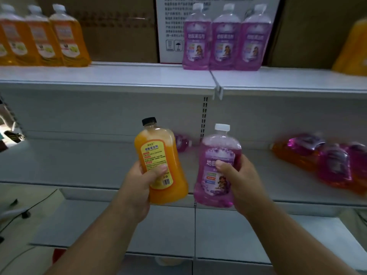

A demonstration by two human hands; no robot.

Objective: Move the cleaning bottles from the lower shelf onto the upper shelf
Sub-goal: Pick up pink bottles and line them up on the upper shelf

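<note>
Left hand (142, 183) grips the orange bottle (160, 165) round its lower body, thumb across the back label, while the right hand (241, 182) grips the purple bottle (217, 169) the same way, thumb pressed on its front label. Both bottles are held upright in the air, side by side but apart, in front of the lower shelf (79, 165) and below the front edge of the upper shelf (119, 76). More bottles lie tipped over toward the right end of the lower shelf, blurred; rows of orange and purple ones stand on the upper shelf, with bare shelf between them. Each bottle looks nearly full, so it should feel fairly heavy for one hand, with liquid that sloshes if swung. The clear plastic walls are probably smooth and give a little under a squeeze; the broad labelled middle is the surest place to hold, not the narrow neck or cap.
</note>
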